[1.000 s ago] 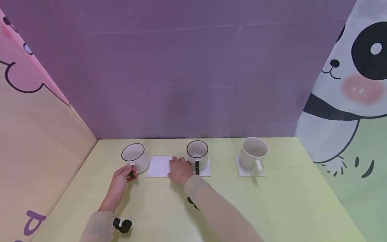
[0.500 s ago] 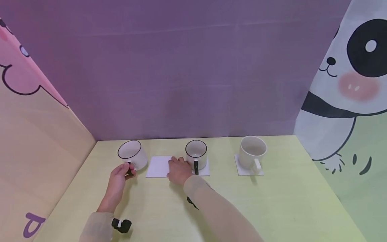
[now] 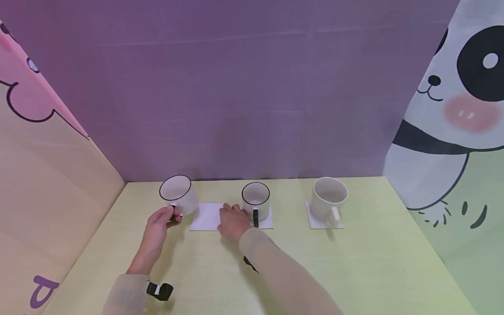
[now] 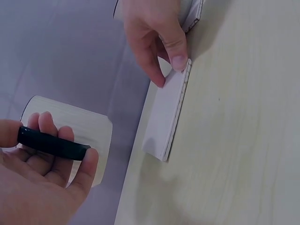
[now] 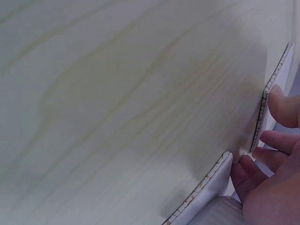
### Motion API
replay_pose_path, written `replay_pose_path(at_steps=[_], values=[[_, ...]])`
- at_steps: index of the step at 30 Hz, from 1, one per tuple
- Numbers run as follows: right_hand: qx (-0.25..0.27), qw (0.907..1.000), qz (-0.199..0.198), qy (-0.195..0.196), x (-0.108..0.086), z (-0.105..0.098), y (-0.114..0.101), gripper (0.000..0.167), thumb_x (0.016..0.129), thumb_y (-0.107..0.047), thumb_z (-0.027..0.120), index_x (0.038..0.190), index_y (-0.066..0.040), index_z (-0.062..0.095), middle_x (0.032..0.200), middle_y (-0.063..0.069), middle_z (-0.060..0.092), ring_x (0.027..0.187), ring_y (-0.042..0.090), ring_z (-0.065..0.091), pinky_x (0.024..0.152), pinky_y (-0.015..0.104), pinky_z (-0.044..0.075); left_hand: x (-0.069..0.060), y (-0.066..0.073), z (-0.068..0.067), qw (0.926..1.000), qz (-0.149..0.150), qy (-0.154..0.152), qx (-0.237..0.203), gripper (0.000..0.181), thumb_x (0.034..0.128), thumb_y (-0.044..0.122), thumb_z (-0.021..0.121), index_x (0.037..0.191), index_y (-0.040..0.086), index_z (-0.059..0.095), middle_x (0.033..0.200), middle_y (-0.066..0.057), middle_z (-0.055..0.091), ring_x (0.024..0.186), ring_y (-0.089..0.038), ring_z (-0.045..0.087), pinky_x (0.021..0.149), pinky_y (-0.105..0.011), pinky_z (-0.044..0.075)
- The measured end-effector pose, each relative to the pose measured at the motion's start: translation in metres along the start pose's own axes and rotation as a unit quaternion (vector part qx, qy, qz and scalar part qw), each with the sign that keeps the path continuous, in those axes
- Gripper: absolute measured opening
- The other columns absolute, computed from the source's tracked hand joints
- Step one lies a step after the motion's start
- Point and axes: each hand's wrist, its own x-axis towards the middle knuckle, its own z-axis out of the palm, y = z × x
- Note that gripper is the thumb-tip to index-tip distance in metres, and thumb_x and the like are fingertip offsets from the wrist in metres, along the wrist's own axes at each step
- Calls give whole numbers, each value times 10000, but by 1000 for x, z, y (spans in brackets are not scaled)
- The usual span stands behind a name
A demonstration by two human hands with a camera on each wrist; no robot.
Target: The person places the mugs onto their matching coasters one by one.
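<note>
My left hand (image 3: 159, 225) grips the black handle (image 4: 51, 143) of a white mug (image 3: 185, 199) with a dark rim. This mug is held above the table, tilted, at the left. To its right lies a flat white coaster (image 3: 205, 216) with a ribbed edge. My right hand (image 3: 235, 222) has thumb and fingers spread across the coaster's right end, thumb at the near edge, holding it on the table. Just right of that hand, a second black-rimmed mug (image 3: 256, 203) stands upright on another coaster (image 3: 267, 224), its handle facing me. The hand hides part of both coasters.
A plain white mug (image 3: 330, 199) stands on a third coaster (image 3: 308, 216) farther right, handle toward me. A purple wall (image 3: 252, 109) closes off the back of the pale wooden table (image 3: 374, 262). Patterned panels stand at both sides.
My left hand has raised its mug and brought it slightly right, after a small shift left. The right hand, the coasters and the other mugs stay in place.
</note>
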Motion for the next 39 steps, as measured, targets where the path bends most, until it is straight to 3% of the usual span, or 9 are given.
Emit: replay_pose_path(at_steps=[6,19,29,39], values=[[-42,10000,-25,44,-4,-4,-2,513,995,-374,634,1445,-142,559,1558,-2,446,1346,243,443,1084,378,402,-2,3,9,9999,-23,-24,-110,304,1101,121,404,1016,-118,572,859,18,598,839,-96,605,829,-213,512],[-67,9999,-1,110,-1,3,0,543,989,-391,646,1463,-150,539,1558,-11,444,1351,247,437,1075,390,402,-4,-4,29,9997,-67,-178,-158,283,1093,65,384,988,-127,563,850,-14,599,815,-98,608,803,-225,525],[-59,9999,27,128,-5,1,-1,567,985,-399,646,1477,-145,524,1566,-6,439,1372,240,421,1086,392,395,-6,-13,38,9995,-242,-176,-116,308,1092,54,371,1027,-187,552,861,-25,590,810,-84,592,798,-225,515],[0,9998,-7,206,-8,1,-1,546,976,-384,660,1448,-133,547,1545,-1,461,1351,242,434,1081,395,400,-9,-20,45,9987,-471,-164,-140,293,1093,61,378,991,-120,584,851,-38,585,802,-96,584,801,-261,513]])
